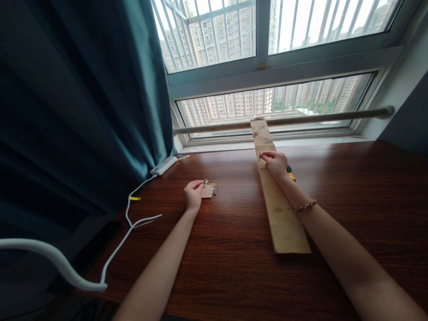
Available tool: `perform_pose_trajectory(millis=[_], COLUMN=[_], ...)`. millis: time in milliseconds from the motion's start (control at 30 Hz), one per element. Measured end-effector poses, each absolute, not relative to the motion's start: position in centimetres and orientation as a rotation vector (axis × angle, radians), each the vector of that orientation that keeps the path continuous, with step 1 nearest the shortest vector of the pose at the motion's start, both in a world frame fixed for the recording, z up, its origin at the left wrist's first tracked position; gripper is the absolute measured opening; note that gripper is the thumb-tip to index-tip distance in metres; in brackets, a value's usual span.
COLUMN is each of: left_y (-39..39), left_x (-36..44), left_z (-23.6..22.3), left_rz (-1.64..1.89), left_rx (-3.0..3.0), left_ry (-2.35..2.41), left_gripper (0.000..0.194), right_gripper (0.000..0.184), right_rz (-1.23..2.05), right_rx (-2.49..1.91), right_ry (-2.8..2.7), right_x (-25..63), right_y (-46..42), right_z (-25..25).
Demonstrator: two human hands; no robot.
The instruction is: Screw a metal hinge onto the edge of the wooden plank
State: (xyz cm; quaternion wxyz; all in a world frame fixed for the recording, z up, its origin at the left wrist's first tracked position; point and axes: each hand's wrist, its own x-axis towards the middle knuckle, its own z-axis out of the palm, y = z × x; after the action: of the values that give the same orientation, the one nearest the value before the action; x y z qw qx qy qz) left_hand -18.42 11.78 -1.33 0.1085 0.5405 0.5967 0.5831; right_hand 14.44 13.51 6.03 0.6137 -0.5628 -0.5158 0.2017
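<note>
My left hand [193,195] is closed in a pinch on a small shiny metal piece [205,181], too small to name. Just beneath it lies a little wooden block [208,191], with small dark metal pins [216,191] at its right side. Over the long wooden board [287,223], my right hand [275,163] pinches a small metal screw [260,157]; whether it touches the wood I cannot tell. The board runs from the table toward the window. Partly hidden behind my right wrist is a black and yellow tool handle [291,173].
A white power strip [163,166] with a white cable [128,209] lies at the left by the dark blue curtain [133,89]. A horizontal rail [317,118] crosses the window behind the brown table [234,267]; the board's far end is near it.
</note>
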Motion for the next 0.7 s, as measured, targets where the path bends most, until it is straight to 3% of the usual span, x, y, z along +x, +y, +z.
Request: perform_pose_trajectory(millis=[700], left_y=[10.7], left_x=[-18.0], left_z=[-0.1], left_rz=[1.332], left_rx=[1.516], left_ry=[2.217], left_gripper=[0.014], right_gripper=[0.030], right_rz=[0.425], right_rx=[-1.340], right_ry=[-1.214], right_x=[14.6], right_y=[13.7], right_z=[5.8])
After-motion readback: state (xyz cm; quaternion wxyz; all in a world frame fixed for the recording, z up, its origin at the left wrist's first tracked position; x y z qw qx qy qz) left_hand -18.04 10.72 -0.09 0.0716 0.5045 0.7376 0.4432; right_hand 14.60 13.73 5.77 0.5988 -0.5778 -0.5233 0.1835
